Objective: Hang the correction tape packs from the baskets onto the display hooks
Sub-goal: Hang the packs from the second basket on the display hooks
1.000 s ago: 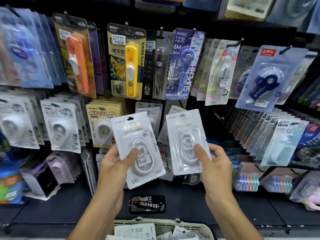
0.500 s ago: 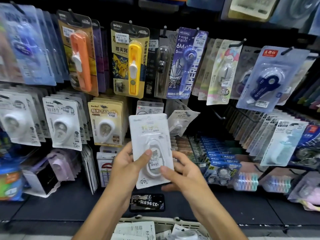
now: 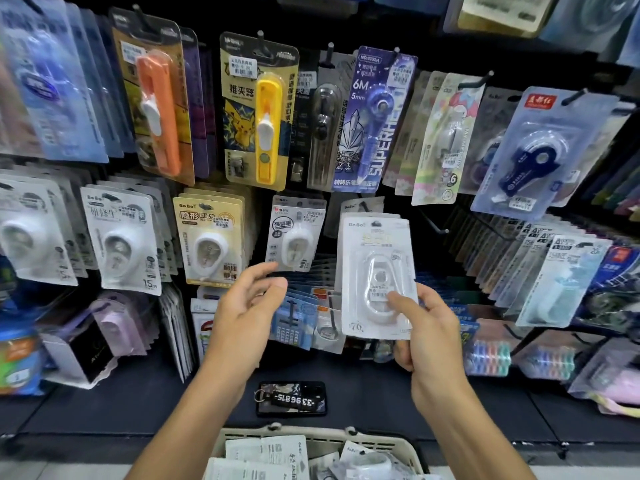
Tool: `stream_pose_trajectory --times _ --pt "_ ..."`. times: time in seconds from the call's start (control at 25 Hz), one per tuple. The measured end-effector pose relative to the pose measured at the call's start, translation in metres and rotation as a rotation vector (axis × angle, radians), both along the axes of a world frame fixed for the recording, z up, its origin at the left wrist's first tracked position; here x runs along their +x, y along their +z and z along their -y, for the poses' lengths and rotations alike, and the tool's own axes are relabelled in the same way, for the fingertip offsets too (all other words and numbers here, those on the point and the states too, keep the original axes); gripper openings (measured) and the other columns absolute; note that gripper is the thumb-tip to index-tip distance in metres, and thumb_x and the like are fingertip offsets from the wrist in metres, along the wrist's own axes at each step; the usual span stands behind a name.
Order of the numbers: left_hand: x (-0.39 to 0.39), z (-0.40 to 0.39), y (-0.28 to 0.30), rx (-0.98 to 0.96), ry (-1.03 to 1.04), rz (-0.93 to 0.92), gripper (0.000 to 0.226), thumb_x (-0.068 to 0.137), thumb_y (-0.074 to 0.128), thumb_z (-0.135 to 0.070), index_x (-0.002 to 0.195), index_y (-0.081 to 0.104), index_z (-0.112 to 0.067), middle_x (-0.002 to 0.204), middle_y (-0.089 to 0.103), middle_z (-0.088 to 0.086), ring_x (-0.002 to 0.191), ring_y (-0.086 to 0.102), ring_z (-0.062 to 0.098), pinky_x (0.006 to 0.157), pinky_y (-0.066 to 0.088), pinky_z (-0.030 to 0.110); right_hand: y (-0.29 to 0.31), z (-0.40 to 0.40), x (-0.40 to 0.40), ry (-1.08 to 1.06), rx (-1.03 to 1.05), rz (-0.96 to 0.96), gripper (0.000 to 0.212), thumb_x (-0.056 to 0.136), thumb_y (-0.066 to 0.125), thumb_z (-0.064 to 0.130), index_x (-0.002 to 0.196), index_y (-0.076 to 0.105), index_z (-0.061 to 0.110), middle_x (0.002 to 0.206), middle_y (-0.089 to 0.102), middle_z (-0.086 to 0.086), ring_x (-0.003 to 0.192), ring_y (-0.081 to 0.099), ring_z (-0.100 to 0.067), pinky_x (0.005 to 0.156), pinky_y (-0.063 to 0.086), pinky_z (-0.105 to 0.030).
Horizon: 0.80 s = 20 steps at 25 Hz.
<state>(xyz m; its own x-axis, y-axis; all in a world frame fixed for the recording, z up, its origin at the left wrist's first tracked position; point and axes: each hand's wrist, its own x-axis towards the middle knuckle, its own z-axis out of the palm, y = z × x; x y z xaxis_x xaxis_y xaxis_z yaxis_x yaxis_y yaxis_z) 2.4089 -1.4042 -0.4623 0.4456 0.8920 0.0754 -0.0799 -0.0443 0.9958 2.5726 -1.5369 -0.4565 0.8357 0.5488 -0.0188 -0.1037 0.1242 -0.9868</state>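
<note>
White correction tape packs point(image 3: 375, 271), stacked, pinched upright in right hand point(image 3: 427, 332) before crowded display hooks point(image 3: 476, 83); left hand point(image 3: 247, 303) empty, fingers relaxed apart; beige basket point(image 3: 408, 448) nearest; phone point(image 3: 291, 398) on shelf between.

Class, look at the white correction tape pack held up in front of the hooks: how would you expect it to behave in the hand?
The white correction tape pack is a flat card, held upright by its lower edge in the right hand, so probably light and fairly stiff. Its glossy blister may be slippery.
</note>
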Motion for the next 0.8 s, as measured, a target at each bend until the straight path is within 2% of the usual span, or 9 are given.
stream_pose_trajectory --times 0.12,0.2,0.28,0.32,0.4,0.52,0.68,0.72,0.8 --pt "0.0 0.0 0.003 -0.008 0.044 0.027 0.02 0.099 0.063 -0.027 0.113 0.067 -0.041 0.112 0.073 -0.012 0.11 0.065 0.006 0.098 0.049 0.032 0.0 0.0 -0.004 0.015 0.033 -0.056 0.035 0.094 0.066 0.009 0.125 0.059 0.023 0.1 0.075 -0.002 0.044 0.056 -0.011 0.038 0.041 -0.024" --pt "-0.002 0.001 0.001 -0.009 0.052 0.034 0.019 0.099 0.064 -0.026 0.113 0.067 -0.039 0.11 0.073 -0.012 0.105 0.066 0.002 0.094 0.049 0.029 -0.007 0.0 -0.003 0.091 0.081 -0.12 0.072 0.093 0.068 0.005 0.145 0.034 0.043 0.134 0.058 0.01 0.088 0.073 -0.018 0.072 0.062 -0.032" --pt "-0.006 0.002 -0.003 -0.007 0.042 0.018 0.019 0.099 0.064 -0.026 0.113 0.067 -0.039 0.107 0.073 -0.014 0.096 0.066 -0.007 0.089 0.049 0.024 -0.023 0.002 -0.004 0.139 0.041 -0.176 0.085 0.092 0.07 0.008 0.153 0.024 0.046 0.142 0.04 0.015 0.119 0.062 -0.019 0.1 0.054 -0.04" --pt "-0.007 0.001 -0.007 -0.003 0.032 -0.006 0.019 0.099 0.064 -0.025 0.112 0.067 -0.039 0.106 0.072 -0.014 0.091 0.066 -0.01 0.086 0.049 0.023 -0.035 0.004 -0.005 0.159 0.0 -0.199 0.078 0.093 0.069 0.009 0.152 0.029 0.042 0.141 0.043 0.014 0.12 0.061 -0.019 0.1 0.053 -0.039" --pt "-0.01 -0.002 -0.028 0.019 -0.002 -0.144 0.017 0.099 0.064 -0.022 0.11 0.065 -0.036 0.105 0.07 -0.013 0.087 0.066 -0.007 0.08 0.046 0.02 -0.069 0.009 -0.015 0.237 -0.131 -0.252 0.045 0.097 0.064 0.008 0.136 0.05 0.027 0.131 0.061 0.004 0.106 0.071 -0.022 0.084 0.06 -0.035" --pt "-0.019 0.002 -0.093 0.077 -0.172 -0.582 0.012 0.098 0.066 -0.023 0.108 0.066 -0.029 0.098 0.071 -0.008 0.092 0.066 0.013 0.081 0.05 0.027 -0.143 0.019 -0.046 0.356 -0.527 -0.166 0.019 0.097 0.06 0.003 0.112 0.061 0.015 0.113 0.072 -0.015 0.079 0.07 -0.023 0.063 0.057 -0.031" --pt "-0.061 0.035 -0.217 0.186 -0.77 -1.319 0.048 0.092 0.068 -0.025 0.138 0.056 -0.024 0.135 0.062 0.004 0.121 0.059 0.025 0.1 0.049 0.034 -0.235 0.044 -0.076 0.618 -0.966 0.303 0.021 0.092 0.064 0.005 0.111 0.063 0.013 0.113 0.071 -0.007 0.101 0.067 -0.022 0.091 0.054 -0.035" --pt "-0.072 0.04 -0.239 0.2 -0.849 -1.395 0.057 0.09 0.067 -0.022 0.145 0.049 -0.023 0.139 0.057 0.005 0.125 0.055 0.026 0.101 0.048 0.034 -0.246 0.048 -0.079 0.649 -0.999 0.344 0.022 0.092 0.067 0.011 0.112 0.062 0.017 0.112 0.071 -0.002 0.102 0.067 -0.021 0.093 0.054 -0.036" --pt "-0.084 0.038 -0.26 0.232 -0.787 -1.433 0.069 0.088 0.065 -0.016 0.151 0.039 -0.022 0.138 0.053 0.006 0.127 0.051 0.027 0.098 0.047 0.037 -0.256 0.044 -0.081 0.625 -1.0 0.41 0.031 0.092 0.07 0.024 0.12 0.055 0.024 0.11 0.067 0.004 0.099 0.066 -0.02 0.09 0.055 -0.038"
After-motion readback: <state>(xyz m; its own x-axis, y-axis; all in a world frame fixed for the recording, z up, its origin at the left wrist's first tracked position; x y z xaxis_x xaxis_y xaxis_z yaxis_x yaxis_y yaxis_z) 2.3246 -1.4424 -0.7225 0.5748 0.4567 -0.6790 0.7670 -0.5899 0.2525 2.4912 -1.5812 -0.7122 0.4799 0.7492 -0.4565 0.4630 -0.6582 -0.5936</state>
